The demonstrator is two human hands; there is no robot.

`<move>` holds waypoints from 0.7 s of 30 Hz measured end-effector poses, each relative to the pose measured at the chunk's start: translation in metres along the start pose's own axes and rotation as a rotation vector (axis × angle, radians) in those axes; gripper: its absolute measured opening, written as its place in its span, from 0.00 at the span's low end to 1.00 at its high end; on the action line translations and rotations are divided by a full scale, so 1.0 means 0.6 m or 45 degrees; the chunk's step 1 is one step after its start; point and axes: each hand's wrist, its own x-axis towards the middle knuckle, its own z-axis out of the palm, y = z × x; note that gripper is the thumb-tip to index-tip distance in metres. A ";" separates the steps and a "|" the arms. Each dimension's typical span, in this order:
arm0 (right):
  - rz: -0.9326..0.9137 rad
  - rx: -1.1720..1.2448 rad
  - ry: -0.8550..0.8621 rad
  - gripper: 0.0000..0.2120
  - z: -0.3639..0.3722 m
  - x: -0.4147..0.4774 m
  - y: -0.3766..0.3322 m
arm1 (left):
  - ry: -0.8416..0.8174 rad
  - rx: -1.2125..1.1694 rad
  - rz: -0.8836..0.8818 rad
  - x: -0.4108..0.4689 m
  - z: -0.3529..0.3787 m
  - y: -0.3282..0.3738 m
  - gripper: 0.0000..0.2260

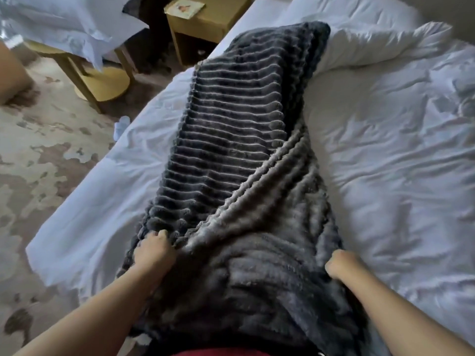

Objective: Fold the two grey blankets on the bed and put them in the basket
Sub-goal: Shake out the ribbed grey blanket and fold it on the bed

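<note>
grey ribbed plush blanket point(231, 129) clenched by left grip point(154, 250), seven o'clock, and right grip point(340, 265), five; uneven pulling could skew the fold.

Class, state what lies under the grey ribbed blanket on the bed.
The white bedsheet shows on both sides of the grey ribbed blanket, and its far end meets a white pillow. Whatever lies directly beneath is covered.

I see free room over the crumpled white bed sheet point(385, 163) toward its right edge; the ribbed dark-grey plush blanket point(231, 129) fills the middle, and a puffy white pillow point(372, 44) blocks the far end.
</note>
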 end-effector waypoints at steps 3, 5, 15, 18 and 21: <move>-0.067 0.184 0.214 0.11 -0.070 0.015 -0.069 | -0.061 -0.213 0.166 0.037 -0.001 0.052 0.21; -0.203 0.283 0.309 0.11 -0.110 0.033 -0.131 | -0.096 -0.317 0.236 0.066 0.003 0.079 0.23; -0.050 0.805 0.396 0.30 -0.158 0.193 -0.364 | -0.670 -0.718 0.455 0.164 0.040 0.227 0.21; 0.201 0.831 0.411 0.39 -0.156 0.233 -0.370 | -0.975 -1.085 0.614 0.156 0.012 0.248 0.07; 0.355 0.939 0.439 0.43 -0.194 0.255 -0.355 | -0.904 -1.284 0.796 0.170 -0.041 0.253 0.11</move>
